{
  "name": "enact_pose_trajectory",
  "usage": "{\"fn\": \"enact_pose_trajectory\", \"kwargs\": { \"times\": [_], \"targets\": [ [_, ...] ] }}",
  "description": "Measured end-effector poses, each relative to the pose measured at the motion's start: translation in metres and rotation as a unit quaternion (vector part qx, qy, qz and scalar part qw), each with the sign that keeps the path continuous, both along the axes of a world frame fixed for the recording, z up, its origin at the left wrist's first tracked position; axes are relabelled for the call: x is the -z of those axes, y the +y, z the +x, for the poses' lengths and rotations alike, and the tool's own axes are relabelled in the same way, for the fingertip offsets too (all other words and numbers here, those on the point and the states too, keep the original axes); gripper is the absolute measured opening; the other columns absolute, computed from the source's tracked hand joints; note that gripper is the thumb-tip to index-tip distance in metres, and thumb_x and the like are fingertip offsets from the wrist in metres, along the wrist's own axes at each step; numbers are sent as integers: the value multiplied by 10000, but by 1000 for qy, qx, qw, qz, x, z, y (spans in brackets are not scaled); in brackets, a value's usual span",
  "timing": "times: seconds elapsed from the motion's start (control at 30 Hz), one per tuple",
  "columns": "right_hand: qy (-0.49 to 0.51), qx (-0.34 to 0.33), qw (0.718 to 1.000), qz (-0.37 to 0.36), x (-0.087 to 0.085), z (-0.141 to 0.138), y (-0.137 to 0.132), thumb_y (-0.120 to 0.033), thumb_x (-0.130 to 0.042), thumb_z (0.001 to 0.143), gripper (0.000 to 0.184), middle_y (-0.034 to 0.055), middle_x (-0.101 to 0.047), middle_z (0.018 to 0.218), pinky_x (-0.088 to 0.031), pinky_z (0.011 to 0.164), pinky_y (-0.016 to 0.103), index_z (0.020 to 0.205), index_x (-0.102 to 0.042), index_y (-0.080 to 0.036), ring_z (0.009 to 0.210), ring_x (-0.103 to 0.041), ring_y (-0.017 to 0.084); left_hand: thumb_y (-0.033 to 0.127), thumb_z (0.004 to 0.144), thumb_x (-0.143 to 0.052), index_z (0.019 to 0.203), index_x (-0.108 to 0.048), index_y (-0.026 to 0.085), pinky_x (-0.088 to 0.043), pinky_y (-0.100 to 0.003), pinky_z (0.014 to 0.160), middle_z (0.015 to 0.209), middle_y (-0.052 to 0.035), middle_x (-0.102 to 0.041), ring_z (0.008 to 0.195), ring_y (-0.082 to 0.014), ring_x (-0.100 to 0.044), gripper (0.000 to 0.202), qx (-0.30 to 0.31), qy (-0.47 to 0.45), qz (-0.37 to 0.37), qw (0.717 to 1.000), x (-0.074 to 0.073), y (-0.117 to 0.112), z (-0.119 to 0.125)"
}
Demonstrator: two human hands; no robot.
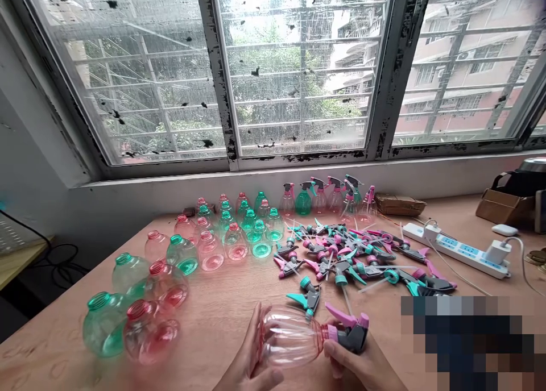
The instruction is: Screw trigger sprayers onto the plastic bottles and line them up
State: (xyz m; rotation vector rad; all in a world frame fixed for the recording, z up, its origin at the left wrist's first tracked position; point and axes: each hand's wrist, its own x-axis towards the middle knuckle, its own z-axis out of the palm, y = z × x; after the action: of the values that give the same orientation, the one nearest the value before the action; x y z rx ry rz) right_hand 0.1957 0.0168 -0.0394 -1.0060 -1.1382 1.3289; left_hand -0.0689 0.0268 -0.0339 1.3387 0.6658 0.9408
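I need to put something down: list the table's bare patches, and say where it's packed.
Bare table: a broad patch between the open bottles and left hand; a smaller one between the power strip and right-hand box. Crowded: the pile of spray heads, and the sprayers below the window.

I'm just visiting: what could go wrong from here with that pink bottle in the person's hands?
The pink bottle could turn or slip: it lies sideways, its base cupped in the left hand.
The spray head, gripped by the right hand, might sit crooked on the neck and leak later; the threads can't be seen.
A bump could knock the loose teal-trigger sprayer just beyond the bottle.
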Motion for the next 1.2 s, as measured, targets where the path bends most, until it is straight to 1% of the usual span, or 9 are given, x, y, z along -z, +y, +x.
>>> {"fn": "enact_pose_trajectory", "kwargs": {
  "times": [0.1, 0.23, 0.43, 0.5, 0.63, 0.83, 0.93, 1.1, 1.2],
  "targets": [
    [-2, -4, 1000, 1, 0, 0, 0, -558, -787, 767, 440, -15, -641, 521, -463, 496, 291, 928, -678, -164, 469, -567, 160, 467, 853, -744, 1577, -214, 397, -286, -496, 1202, 1630, -70, -322, 1481, -347, -343, 900, 14, 10, -16, 1000, -3, 0, -1],
    [15, 7, 1000, -5, 1, 2, 0, -541, -803, 762, 476, -19, -660, 562, -462, 482, 279, 1005, -652, -160, 441, -570, 143, 380, 878, -749, 1576, -97, 456, -171, -461, 1254, 1697, -10, -199, 1501, -308, -328, 959, 1, 26, 6, 1000, -9, -2, 1],
    [37, 17, 999, -8, -7, 2, -2, -520, -826, 745, 458, -13, -674, 608, -470, 479, 275, 977, -660, -162, 454, -585, 140, 430, 852, -763, 1602, -20, 349, -133, -485, 1274, 1723, -37, -114, 1554, -327, -205, 1059, -2, 21, -42, 999, -17, -4, 6],
    [40, 21, 999, -6, -9, 2, -4, -516, -826, 748, 459, -15, -674, 596, -462, 488, 279, 992, -665, -161, 461, -578, 141, 420, 855, -762, 1606, -47, 337, -121, -484, 1279, 1716, -40, -162, 1562, -321, -180, 1040, -2, 15, -52, 999, -19, -5, 7],
    [47, 31, 998, -2, -9, 0, -6, -526, -825, 744, 527, -27, -656, 521, -436, 517, 299, 1073, -660, -148, 471, -552, 149, 396, 868, -754, 1605, -91, 334, -141, -488, 1278, 1685, -55, -279, 1542, -311, -258, 994, 16, -5, -53, 998, -26, -5, 10],
    [36, 36, 999, -12, -13, 0, -5, -541, -824, 740, 521, -25, -646, 494, -429, 518, 316, 1031, -671, -138, 460, -545, 155, 396, 863, -759, 1605, -101, 316, -185, -522, 1263, 1673, -82, -306, 1521, -336, -302, 995, 6, 2, -65, 998, -29, -6, 11],
    [32, 26, 999, -16, -18, 2, -4, -513, -819, 763, 466, -11, -680, 550, -433, 498, 288, 999, -651, -148, 453, -564, 142, 389, 863, -760, 1599, -131, 337, -199, -486, 1264, 1676, -64, -302, 1525, -329, -292, 970, 1, 18, -64, 998, -30, -7, 8],
    [42, 5, 999, -6, -18, 4, -5, -489, -806, 787, 417, 5, -709, 625, -441, 473, 268, 968, -641, -151, 454, -569, 131, 416, 892, -720, 1596, -18, 372, -205, -491, 1255, 1661, -62, -332, 1509, -338, -319, 995, 10, 41, -41, 998, -30, -7, 5],
    [26, 2, 1000, -9, -16, 4, -6, -494, -802, 789, 422, -2, -695, 601, -450, 516, 283, 984, -671, -143, 488, -579, 144, 409, 850, -773, 1595, -17, 378, -181, -463, 1265, 1687, -37, -267, 1541, -322, -240, 1062, 1, 35, -45, 998, -29, -6, 5]
  ]
}}
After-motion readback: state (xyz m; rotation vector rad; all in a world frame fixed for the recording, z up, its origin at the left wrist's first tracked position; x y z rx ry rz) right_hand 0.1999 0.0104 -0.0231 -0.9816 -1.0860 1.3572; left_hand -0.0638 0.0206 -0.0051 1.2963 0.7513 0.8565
